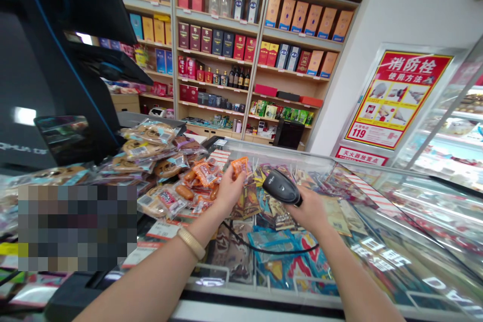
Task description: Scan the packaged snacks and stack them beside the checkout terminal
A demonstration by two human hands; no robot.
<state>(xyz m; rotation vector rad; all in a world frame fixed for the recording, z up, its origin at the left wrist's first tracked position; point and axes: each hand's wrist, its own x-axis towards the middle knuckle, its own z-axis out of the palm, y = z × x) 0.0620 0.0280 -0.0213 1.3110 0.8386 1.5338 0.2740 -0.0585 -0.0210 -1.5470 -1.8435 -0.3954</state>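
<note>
My left hand (228,188), with a beige band on its wrist, is closed on a small orange snack packet (240,166). My right hand (310,210) grips the handle of a black barcode scanner (279,186), whose head points toward the packet. The scanner is just right of the packet, apart from it. A black cable (264,250) loops below both hands. Left of my left hand lie more orange packets (206,173) and wrapped sausages (184,191). Beneath the hands is a glass-topped freezer (241,145) filled with colourful ice cream packs (275,251).
A pile of bagged baked goods (151,136) stands at the left, beside a dark checkout terminal (49,85). Price cards (163,230) lie near my left forearm. Shelves of boxed bottles (222,40) line the back wall, and a red fire-hydrant sign (400,98) hangs at the right.
</note>
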